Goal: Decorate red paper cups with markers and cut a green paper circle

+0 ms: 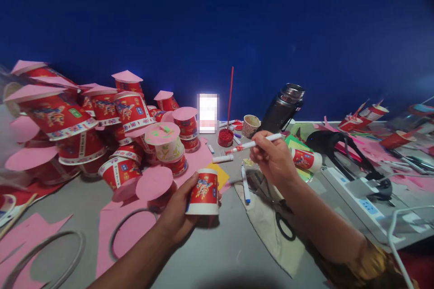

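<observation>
My left hand [181,210] is wrapped round a red printed paper cup [204,189] with a white band at its lower end. A white marker [252,143] is pinched in my right hand [271,158], its reddish tip pointing left, above the table and apart from the cup. A white marker cap [223,158] lies on the table between the hands. Below my right hand a blue-tipped marker [246,185] rests near black-handled scissors [285,226] on a pale cloth [271,246]. A yellow paper piece [220,175] shows behind the held cup.
Many red cups with pink paper tops [63,108] are piled at the left. A red pot [225,137] with an upright stick, a patterned cup [251,125] and a black thermos [281,108] stand behind. On the right are a power strip [359,203] and cables.
</observation>
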{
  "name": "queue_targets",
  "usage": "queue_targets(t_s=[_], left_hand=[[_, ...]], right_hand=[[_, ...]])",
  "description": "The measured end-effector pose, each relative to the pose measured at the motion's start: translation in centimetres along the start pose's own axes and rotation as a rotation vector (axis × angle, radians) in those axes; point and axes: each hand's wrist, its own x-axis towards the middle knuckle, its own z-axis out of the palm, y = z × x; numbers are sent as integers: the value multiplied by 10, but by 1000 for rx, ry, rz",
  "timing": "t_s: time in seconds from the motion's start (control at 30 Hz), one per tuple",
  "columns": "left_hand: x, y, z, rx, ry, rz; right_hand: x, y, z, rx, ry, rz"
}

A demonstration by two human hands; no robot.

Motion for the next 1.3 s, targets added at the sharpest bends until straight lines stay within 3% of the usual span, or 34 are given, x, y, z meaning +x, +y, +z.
queue_targets(t_s=[0.17,0.33,0.53,0.7,0.87,1.03,1.13,1.3], left_hand=[[2,-3,-1,-18,53,-33],[1,-1,1,18,119,-43],[1,0,3,47,130,-48],[3,-2,0,25,109,-33],[4,-1,0,50,112,-24],[4,1,-1,-18,87,-76],[4,6,0,-23,44,-59],[2,10,7,-32,74,-35]], right_hand=[[65,24,-10,-258,110,-85],[88,55,-23,-419,94,-79],[84,46,-33,-595,106,-193],[83,39,-29,-566,112,-226],[86,42,-27,-372,101,-88],[77,24,-16,-143,23,87],[58,7,-6,-45,-36,156],[16,-6,-3,136,-119,270]])
